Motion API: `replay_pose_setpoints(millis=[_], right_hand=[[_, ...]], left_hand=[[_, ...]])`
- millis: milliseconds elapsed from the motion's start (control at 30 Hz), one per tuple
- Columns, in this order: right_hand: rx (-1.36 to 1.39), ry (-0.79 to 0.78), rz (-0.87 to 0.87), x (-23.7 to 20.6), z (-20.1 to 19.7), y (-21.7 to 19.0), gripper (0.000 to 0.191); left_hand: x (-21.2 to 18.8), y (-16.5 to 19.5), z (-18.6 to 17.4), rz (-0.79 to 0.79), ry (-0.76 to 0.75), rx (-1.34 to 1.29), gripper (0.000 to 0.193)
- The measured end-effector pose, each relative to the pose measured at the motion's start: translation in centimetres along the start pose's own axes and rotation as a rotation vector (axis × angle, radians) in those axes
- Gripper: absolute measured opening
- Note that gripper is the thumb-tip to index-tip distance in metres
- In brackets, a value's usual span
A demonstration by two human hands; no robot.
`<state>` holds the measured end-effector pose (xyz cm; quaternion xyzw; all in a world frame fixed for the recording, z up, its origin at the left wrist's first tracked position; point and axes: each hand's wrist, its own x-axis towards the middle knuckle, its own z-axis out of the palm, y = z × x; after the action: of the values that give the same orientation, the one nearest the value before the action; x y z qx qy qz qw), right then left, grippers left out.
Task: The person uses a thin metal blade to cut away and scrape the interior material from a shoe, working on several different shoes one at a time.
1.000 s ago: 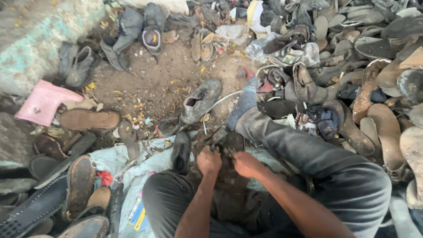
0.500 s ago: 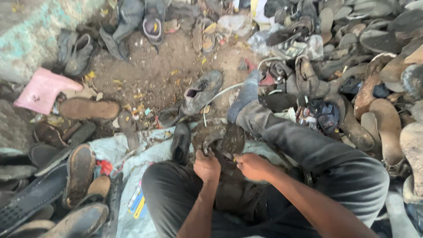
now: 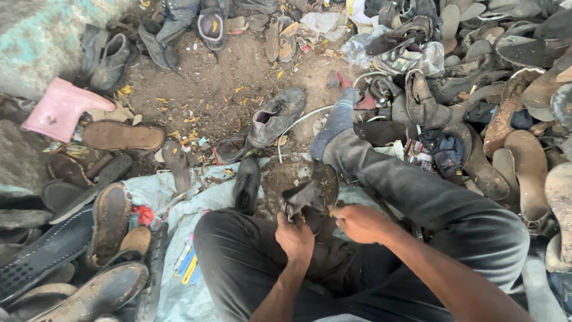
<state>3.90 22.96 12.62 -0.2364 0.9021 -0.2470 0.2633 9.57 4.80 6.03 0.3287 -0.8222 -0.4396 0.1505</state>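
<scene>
You're sitting on a dirt floor (image 3: pixel 238 77). Old shoes (image 3: pixel 277 116), soles (image 3: pixel 122 136), a pink boot (image 3: pixel 56 110) and a pale sheet (image 3: pixel 173 191) lie on it.

Worn shoe (image 3: pixel 310 194) sits between the knees, over the cloth sheet (image 3: pixel 161 191) spread on the dirt floor (image 3: pixel 220 77). Left hand (image 3: pixel 296 237) below it, right hand (image 3: pixel 357 222) just right. Small shoe (image 3: pixel 246 185) lies left of it; ankle boot (image 3: pixel 275 116) beyond. Boot (image 3: pixel 56 110) far left. Heap of shoes (image 3: pixel 506 119) along the right.
</scene>
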Motion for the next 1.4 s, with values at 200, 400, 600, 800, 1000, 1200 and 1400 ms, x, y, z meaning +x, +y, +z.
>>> replay_pose_setpoints(millis=[200,400,600,800,1000,1200,1400], right_hand=[[-0.174,-0.111,0.027,5.2,3.6,1.4,0.025],[-0.017,-0.083,-0.077,0.0,-0.5,1.0,0.046],[0.038,-0.190,0.267,-9.8,-1.6,0.7,0.054],[0.099,0.314,0.273,-5.4,2.8,0.8,0.052],[0.248,0.352,0.192,-4.2,3.1,3.1,0.045],[0.300,0.254,0.196,-2.8,3.1,3.5,0.042],[0.717,0.153,0.407,-3.3,3.0,3.1,0.050]], left_hand=[[-2.0,-0.5,-0.2,-0.069,-0.003,-0.140,0.021],[-1.6,0.0,-2.1,-0.437,-0.086,-0.584,0.021],[-4.5,-0.9,-5.8,-0.566,-0.107,-0.758,0.020],[1.1,-1.6,-3.5,-0.241,-0.085,-0.997,0.027],[7.8,-0.2,2.1,0.362,-0.039,0.141,0.057],[5.4,-0.7,5.6,0.539,-0.290,0.063,0.059],[4.9,0.7,3.2,0.649,-0.452,0.283,0.083]])
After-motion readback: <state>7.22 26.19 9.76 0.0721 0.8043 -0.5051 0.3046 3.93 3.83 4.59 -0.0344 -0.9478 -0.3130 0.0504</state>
